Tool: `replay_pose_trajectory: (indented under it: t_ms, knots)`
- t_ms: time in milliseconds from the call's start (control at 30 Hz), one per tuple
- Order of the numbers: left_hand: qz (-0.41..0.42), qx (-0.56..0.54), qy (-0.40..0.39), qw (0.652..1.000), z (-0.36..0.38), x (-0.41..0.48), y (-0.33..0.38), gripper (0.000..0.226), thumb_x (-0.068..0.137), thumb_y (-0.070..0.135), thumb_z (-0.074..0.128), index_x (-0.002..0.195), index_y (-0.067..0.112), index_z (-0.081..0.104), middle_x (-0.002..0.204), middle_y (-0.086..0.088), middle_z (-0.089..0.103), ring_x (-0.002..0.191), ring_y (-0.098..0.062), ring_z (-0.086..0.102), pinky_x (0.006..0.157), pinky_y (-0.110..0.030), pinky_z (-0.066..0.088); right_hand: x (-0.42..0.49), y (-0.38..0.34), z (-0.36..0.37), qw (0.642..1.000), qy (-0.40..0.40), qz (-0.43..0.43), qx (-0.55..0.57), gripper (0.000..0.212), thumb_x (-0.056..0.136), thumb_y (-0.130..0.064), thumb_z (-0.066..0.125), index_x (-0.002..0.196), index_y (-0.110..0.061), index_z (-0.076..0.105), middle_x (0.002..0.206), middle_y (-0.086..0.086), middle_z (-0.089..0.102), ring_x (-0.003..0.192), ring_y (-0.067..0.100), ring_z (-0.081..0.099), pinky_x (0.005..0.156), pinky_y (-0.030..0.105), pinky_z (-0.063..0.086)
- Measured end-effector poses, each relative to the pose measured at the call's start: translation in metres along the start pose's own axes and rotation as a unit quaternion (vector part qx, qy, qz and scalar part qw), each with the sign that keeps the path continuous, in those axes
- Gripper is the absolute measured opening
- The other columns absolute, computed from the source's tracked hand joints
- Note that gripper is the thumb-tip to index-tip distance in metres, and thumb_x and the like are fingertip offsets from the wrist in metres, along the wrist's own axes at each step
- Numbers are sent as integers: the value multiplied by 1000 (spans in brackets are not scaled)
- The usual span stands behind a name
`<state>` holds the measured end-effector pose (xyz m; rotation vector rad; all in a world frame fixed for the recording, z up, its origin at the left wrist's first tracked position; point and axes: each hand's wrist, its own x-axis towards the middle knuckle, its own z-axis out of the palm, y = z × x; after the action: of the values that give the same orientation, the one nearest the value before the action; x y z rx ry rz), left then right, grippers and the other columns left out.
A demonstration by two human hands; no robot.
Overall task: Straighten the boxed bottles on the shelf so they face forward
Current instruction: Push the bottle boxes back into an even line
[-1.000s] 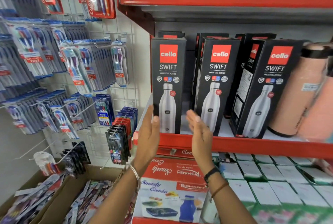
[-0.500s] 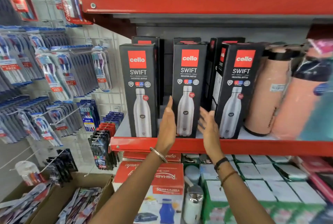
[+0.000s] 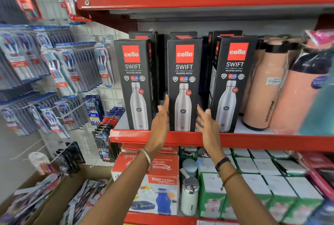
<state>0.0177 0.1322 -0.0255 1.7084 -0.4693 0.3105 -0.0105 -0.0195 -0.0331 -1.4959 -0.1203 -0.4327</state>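
Three black boxed bottles stand in the front row on the red shelf: a left box, a middle box and a right box, the right one turned slightly. More black boxes stand behind them. My left hand is flat with its fingers against the middle box's left side. My right hand is open in the gap between the middle and right boxes, fingers spread, close to the middle box's right edge; contact is unclear.
Peach flasks stand right of the boxes. Toothbrush packs hang on the wall rack at left. Below the shelf sit a red lunch-set carton, a steel jar and green-white boxes. Cardboard bins stand at lower left.
My hands moved from the left box to either side of the middle box. The middle and right boxes now face more forward. The camera shifted right.
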Motion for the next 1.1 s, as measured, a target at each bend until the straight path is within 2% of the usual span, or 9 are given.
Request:
replay_pose_trajectory:
  t_ms: [167, 300, 467, 667, 800, 900, 967, 1000, 1100]
  knots:
    - [-2, -23, 65, 998, 20, -15, 18, 61, 92, 67, 22, 148, 44, 19, 154, 14, 31, 142, -4, 29, 120, -36, 26, -6, 2, -15, 999, -3, -47, -2, 60, 96, -55, 26, 138, -19, 47, 147, 4, 47, 134, 17, 47, 113, 35, 37]
    - [152, -6, 79, 985, 57, -32, 40, 51, 101, 31, 28, 150, 16, 31, 160, 3, 29, 148, -5, 22, 120, -22, 19, -11, -1, -48, 973, 130, -189, 1, 55, 96, -41, 28, 135, -10, 51, 141, 4, 54, 134, 11, 47, 112, 27, 36]
    - [60, -34, -46, 997, 108, -15, 44, 53, 103, 41, 22, 153, 24, 20, 161, 15, 19, 145, 10, 14, 119, -15, 11, 13, -9, -95, 974, 180, -134, -16, 55, 99, -45, 22, 142, -18, 43, 150, -3, 42, 133, -8, 36, 114, 16, 25]
    - [-55, -67, -15, 996, 131, 12, 50, 49, 104, 41, 14, 152, 34, 18, 159, -1, 22, 144, -9, 22, 122, -50, 11, 30, -5, -117, 997, 77, -22, 5, 101, 67, -89, 30, 140, -20, 43, 138, -8, 44, 133, 16, 42, 107, 31, 33]
    - [-62, -30, 10, 998, 133, 10, 55, 48, 102, 45, 14, 149, 40, 24, 116, -33, 64, 93, -11, 70, 109, -59, 24, 29, -5, -118, 996, 83, -14, 12, 77, 87, -68, 26, 141, -16, 42, 146, 2, 43, 133, 18, 41, 109, 32, 33]
    - [-41, -16, -3, 999, 134, 5, 55, 51, 100, 47, 11, 149, 38, 24, 133, -24, 55, 114, -35, 61, 103, -49, 41, 26, -7, -122, 995, 100, -10, 7, 60, 99, -51, 22, 141, -13, 43, 151, 10, 41, 139, 26, 39, 113, 37, 32]
    - [-19, 9, 3, 1000, 133, 0, 53, 57, 96, 53, 10, 149, 38, 24, 114, -26, 64, 73, -14, 68, 74, -33, 55, 22, -8, -125, 994, 105, -9, 4, 57, 100, -46, 21, 140, -12, 44, 150, 11, 43, 137, 28, 41, 112, 39, 34]
    - [-7, 18, 9, 1000, 132, -1, 48, 63, 91, 60, 9, 149, 40, 24, 64, 1, 59, 52, -6, 55, 59, -28, 48, 19, -8, -125, 994, 106, -10, 6, 57, 100, -45, 21, 139, -12, 45, 149, 11, 44, 136, 28, 43, 112, 40, 35]
    - [-13, 19, 4, 1000, 130, -3, 40, 70, 82, 74, 8, 147, 49, 21, 60, 2, 31, 42, -4, 23, 54, -23, 33, 13, -7, -125, 995, 102, -11, 11, 56, 99, -46, 23, 139, -14, 45, 150, 10, 43, 136, 26, 43, 113, 41, 35]
